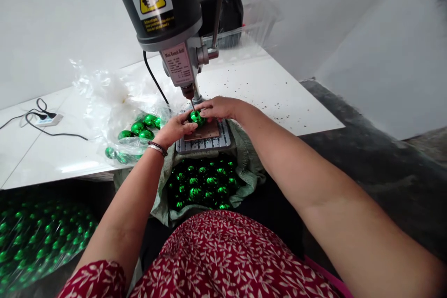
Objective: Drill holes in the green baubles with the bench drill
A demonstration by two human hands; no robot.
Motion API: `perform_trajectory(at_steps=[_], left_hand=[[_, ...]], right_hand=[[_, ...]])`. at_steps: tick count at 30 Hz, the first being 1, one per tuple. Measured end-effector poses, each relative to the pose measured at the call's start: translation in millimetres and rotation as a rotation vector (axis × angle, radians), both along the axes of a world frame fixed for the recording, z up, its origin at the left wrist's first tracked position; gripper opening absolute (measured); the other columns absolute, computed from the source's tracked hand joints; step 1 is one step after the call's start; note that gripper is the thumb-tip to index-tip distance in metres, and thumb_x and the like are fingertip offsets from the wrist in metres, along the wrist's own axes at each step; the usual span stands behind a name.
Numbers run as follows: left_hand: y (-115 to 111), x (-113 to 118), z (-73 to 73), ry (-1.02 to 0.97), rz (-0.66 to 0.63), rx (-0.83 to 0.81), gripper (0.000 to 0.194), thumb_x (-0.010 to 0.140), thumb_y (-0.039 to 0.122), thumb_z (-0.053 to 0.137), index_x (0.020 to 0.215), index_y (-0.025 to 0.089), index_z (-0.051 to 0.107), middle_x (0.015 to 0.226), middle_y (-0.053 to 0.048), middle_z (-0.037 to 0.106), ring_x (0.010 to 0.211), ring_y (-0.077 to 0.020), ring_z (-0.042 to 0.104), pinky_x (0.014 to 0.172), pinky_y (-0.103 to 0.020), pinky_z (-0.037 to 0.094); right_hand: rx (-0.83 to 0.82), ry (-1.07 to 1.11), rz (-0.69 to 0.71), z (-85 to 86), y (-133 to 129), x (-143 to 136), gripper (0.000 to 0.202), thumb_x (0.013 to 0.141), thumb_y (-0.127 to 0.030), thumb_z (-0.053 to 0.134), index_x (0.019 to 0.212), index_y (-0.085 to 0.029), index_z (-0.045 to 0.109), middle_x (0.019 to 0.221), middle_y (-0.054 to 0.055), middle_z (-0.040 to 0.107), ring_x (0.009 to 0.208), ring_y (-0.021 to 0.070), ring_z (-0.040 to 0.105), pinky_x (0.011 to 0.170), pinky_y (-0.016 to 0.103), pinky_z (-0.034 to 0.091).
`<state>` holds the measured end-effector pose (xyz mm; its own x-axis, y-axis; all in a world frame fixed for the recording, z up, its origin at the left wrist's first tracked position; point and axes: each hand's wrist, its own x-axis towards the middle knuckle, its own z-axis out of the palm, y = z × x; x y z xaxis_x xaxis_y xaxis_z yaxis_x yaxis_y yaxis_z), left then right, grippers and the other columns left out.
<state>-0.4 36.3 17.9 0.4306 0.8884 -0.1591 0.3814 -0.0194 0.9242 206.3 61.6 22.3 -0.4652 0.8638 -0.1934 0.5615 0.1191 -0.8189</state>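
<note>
A shiny green ball (197, 118) sits under the bit of a small bench drill (181, 63), above a brown board (206, 131) on the drill's grey slotted base (202, 145). My left hand (176, 128) closes on the ball from the left, thumb in front of it. From the right, my right hand (220, 108) grips the same ball with thumb and fingers. The thin drill bit (192, 104) points down at the ball's top; whether it touches the ball I cannot tell.
Several green balls (138, 128) lie in a clear plastic bag (101, 102) at left. An open woven sack (162, 195) below the base holds many more, as does a plastic-covered heap (42, 242) at lower left. A power strip (50, 120) and dark shavings lie on the white table (251, 74).
</note>
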Motion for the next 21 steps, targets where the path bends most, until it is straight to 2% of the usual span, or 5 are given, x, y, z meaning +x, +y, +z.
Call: perform_trajectory(at_steps=[4, 8, 13, 17, 21], left_hand=[[-2, 6, -10.4, 0.072, 0.061, 0.138, 0.059, 0.076, 0.034, 0.071, 0.132, 0.019, 0.059, 0.072, -0.001, 0.066, 0.067, -0.0139, 0.059, 0.068, -0.026, 0.051], [-8, 15, -9.4, 0.169, 0.134, 0.282, 0.056, 0.074, 0.033, 0.073, 0.127, 0.017, 0.062, 0.096, -0.005, 0.071, 0.086, -0.0185, 0.062, 0.084, -0.031, 0.05], [-13, 20, -7.3, 0.208, 0.189, 0.219, 0.06, 0.075, 0.033, 0.073, 0.13, 0.014, 0.059, 0.105, -0.007, 0.072, 0.098, -0.0219, 0.063, 0.093, -0.033, 0.049], [-14, 20, -9.5, 0.185, 0.212, 0.215, 0.057, 0.074, 0.032, 0.074, 0.127, 0.017, 0.061, 0.11, -0.005, 0.072, 0.103, -0.0226, 0.064, 0.096, -0.033, 0.048], [-15, 20, -9.5, 0.162, 0.198, 0.213, 0.054, 0.075, 0.032, 0.072, 0.126, 0.017, 0.063, 0.114, -0.006, 0.072, 0.106, -0.0238, 0.064, 0.099, -0.035, 0.047]], right_hand=[[-0.004, 0.001, -0.035, -1.7, -7, 1, 0.053, 0.083, -0.032, 0.054, 0.135, -0.027, 0.055, 0.089, 0.004, 0.069, 0.076, 0.0156, 0.061, 0.065, 0.03, 0.049], [0.047, -0.003, -0.071, -1.4, -14, -3, 0.051, 0.083, -0.031, 0.052, 0.133, -0.026, 0.058, 0.088, 0.003, 0.07, 0.079, 0.0154, 0.062, 0.075, 0.032, 0.051], [0.129, -0.012, -0.167, 1.6, -26, -4, 0.045, 0.078, -0.029, 0.059, 0.122, -0.024, 0.066, 0.107, 0.004, 0.07, 0.101, 0.0199, 0.062, 0.097, 0.036, 0.046], [0.183, 0.029, -0.296, 11.3, -36, 17, 0.041, 0.079, -0.034, 0.059, 0.117, -0.022, 0.067, 0.085, 0.003, 0.07, 0.079, 0.015, 0.064, 0.082, 0.031, 0.05], [0.371, 0.105, -0.526, 47.4, -37, 49, 0.047, 0.09, -0.05, 0.041, 0.11, -0.015, 0.064, 0.086, 0.007, 0.067, 0.065, 0.0106, 0.057, 0.06, 0.024, 0.047]])
